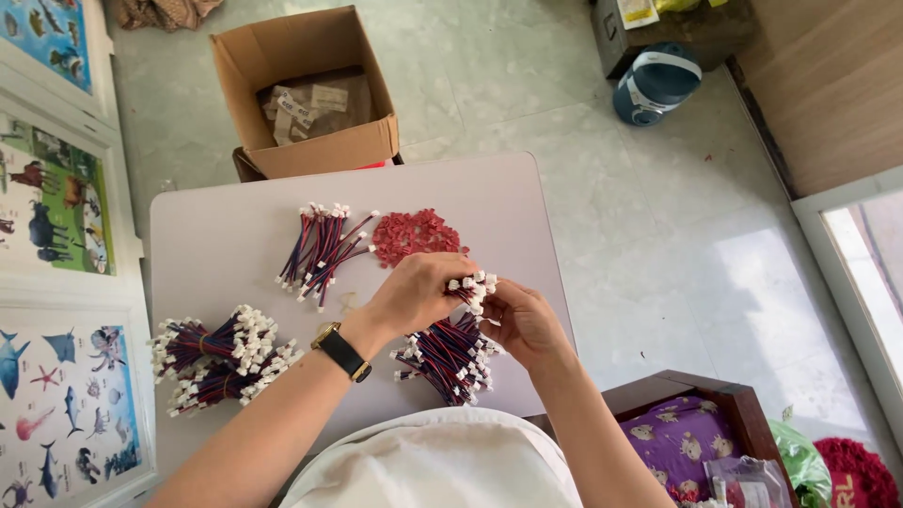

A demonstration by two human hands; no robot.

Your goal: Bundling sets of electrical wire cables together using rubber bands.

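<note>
Head view looks down on both hands meeting over the near middle of a pale table [235, 221]. The left hand [414, 292] and right hand [522, 320] are pinched shut on one small bunch [473, 290] of red, blue and black wires with white plug ends, held just above the tabletop. Below the hands a loose heap [447, 357] of the same wires lies at the table's near edge, partly hidden by the right wrist. A black watch [340, 352] sits on the left wrist. Just beyond the fingers is a pile of red bits [414, 233], and beside it another wire pile [320, 249]. Two tied bundles [221, 357] lie at the left. An open cardboard box [310, 89] with paper scraps stands past the far edge. Picture posters [56, 207] of animals line the left side, and a blue cooker [656, 83] sits on the floor.
</note>
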